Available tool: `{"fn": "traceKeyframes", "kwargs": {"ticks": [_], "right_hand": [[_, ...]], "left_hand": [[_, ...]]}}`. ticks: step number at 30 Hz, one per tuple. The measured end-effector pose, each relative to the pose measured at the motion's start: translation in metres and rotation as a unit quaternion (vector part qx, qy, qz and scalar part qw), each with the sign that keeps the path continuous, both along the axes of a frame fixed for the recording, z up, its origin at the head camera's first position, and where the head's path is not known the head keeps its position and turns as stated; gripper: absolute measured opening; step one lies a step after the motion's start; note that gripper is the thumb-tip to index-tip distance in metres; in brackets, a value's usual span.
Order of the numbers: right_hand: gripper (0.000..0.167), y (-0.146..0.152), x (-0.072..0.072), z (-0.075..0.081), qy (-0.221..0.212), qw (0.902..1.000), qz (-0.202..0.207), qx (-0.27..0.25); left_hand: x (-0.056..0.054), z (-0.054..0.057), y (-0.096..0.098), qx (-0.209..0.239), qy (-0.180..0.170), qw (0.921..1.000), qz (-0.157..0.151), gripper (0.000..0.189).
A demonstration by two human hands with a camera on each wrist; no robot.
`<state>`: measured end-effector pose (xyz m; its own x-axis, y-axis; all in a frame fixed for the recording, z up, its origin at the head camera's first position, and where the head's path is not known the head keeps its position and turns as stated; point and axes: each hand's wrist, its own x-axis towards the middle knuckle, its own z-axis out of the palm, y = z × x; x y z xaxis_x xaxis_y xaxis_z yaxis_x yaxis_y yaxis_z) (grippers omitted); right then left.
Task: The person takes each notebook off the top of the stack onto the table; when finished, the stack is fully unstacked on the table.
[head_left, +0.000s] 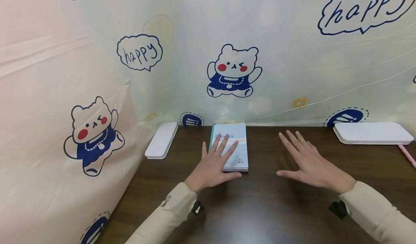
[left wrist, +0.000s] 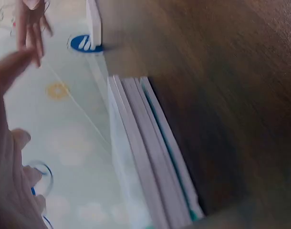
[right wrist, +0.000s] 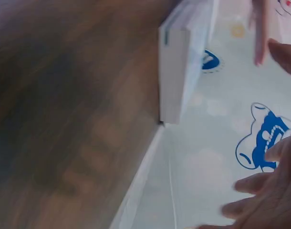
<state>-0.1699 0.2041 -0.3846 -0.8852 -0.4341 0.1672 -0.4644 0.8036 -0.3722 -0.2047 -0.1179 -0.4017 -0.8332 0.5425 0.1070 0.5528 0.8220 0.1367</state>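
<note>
A stack of several notebooks [head_left: 241,157] with pale blue lined covers lies flat against the back of the table. Over its left part and near edge hovers my left hand [head_left: 212,170], fingers spread and holding nothing. The left wrist view shows the layered page edges of the stack [left wrist: 143,143], with a gap between it and the left hand [left wrist: 7,157]. My right hand [head_left: 308,166] is held above the table to the right of the notebooks, its fingers straight and thumb apart. In the right wrist view the stack [right wrist: 174,76] stands clear of the right hand [right wrist: 274,195].
A white flat case [head_left: 161,140] lies left of the notebooks. Another white case [head_left: 373,133] is at the back right, with a pink pencil-like stick [head_left: 407,156] beside it. A printed cloth [head_left: 276,63] hangs behind and left of the dark wooden table [head_left: 260,215].
</note>
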Motion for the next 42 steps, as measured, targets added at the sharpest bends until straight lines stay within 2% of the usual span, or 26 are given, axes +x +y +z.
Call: {"fn": "traceKeyframes", "kwargs": {"ticks": [3,5,7,9,12,14,16,19,23,30,37,40,42], "right_hand": [[0.107,-0.011,-0.012,-0.006,-0.057,0.9969,-0.001,-0.054],[0.108,-0.023,-0.02,-0.015,-0.082,0.9921,0.004,-0.095],[0.108,-0.039,-0.029,-0.027,-0.095,0.9878,0.015,-0.122],[0.108,-0.057,-0.036,-0.04,-0.108,0.9852,0.026,-0.131],[0.105,-0.082,-0.044,-0.056,-0.142,0.9806,0.041,-0.129],[0.102,-0.092,-0.048,-0.065,-0.156,0.98,0.046,-0.114],[0.098,-0.099,-0.051,-0.072,-0.162,0.9806,0.05,-0.098],[0.094,-0.104,-0.054,-0.078,-0.151,0.9842,0.057,-0.073],[0.094,-0.107,-0.056,-0.079,-0.14,0.9864,0.059,-0.064],[0.095,-0.109,-0.057,-0.077,-0.14,0.9871,0.055,-0.054],[0.092,-0.112,-0.055,-0.074,-0.133,0.9887,0.05,-0.046],[0.091,-0.113,-0.055,-0.074,-0.13,0.9893,0.049,-0.044],[0.091,-0.112,-0.055,-0.073,-0.129,0.9893,0.051,-0.043]], "left_hand": [[-0.01,-0.006,-0.01,0.045,-0.038,0.9969,0.053,0.091],[-0.018,-0.013,-0.016,0.105,-0.068,0.9881,0.09,0.091],[-0.026,-0.022,-0.022,0.174,-0.104,0.971,0.128,0.092],[-0.031,-0.033,-0.025,0.239,-0.136,0.948,0.16,0.094],[-0.034,-0.048,-0.027,0.297,-0.176,0.9164,0.202,0.096],[-0.034,-0.058,-0.026,0.316,-0.196,0.9028,0.216,0.094],[-0.034,-0.065,-0.024,0.328,-0.211,0.8948,0.216,0.091],[-0.035,-0.068,-0.023,0.341,-0.221,0.8886,0.212,0.086],[-0.037,-0.066,-0.022,0.349,-0.222,0.8852,0.213,0.082],[-0.038,-0.065,-0.021,0.344,-0.22,0.886,0.219,0.083],[-0.038,-0.06,-0.017,0.35,-0.221,0.8811,0.229,0.079],[-0.038,-0.056,-0.016,0.346,-0.217,0.8829,0.232,0.08],[-0.038,-0.052,-0.015,0.343,-0.2,0.8891,0.228,0.078]]}}
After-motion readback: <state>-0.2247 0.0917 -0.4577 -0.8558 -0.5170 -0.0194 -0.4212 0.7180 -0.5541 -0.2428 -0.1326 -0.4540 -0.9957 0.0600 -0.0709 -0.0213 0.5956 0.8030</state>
